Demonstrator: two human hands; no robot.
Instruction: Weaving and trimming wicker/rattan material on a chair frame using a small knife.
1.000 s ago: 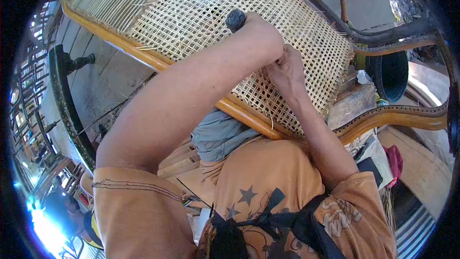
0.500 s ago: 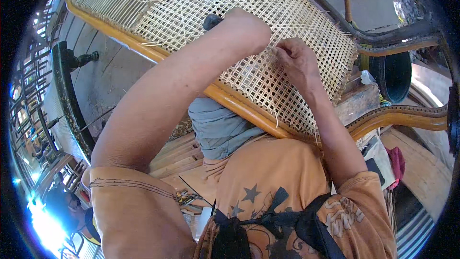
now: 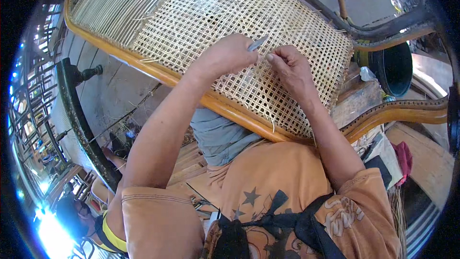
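A wooden seat frame with a woven cane panel [image 3: 230,9] lies across my lap. Over the middle of the panel, my left hand [image 3: 234,53] is closed on a knife [image 3: 258,43]. Its grey blade points up and to the right past the fist, while the handle is hidden in the fingers. Close by on the right, my right hand [image 3: 291,67] rests at the weave, thumb and fingers pinched together. What it pinches is too small to make out. Loose cane ends stick out from the panel near the front rail [image 3: 230,110].
Curved wooden arms [image 3: 393,115] of the furniture reach out to the right, with a dark bucket [image 3: 396,69] behind. A dark piece of furniture [image 3: 79,115] stands at the left. Another person [image 3: 103,225] is at the lower left. A red cloth [image 3: 403,160] lies at the right.
My left hand has come lower and turned, so the blade now shows at its right instead of a dark end at its left. The right hand has shifted slightly, still pinched.
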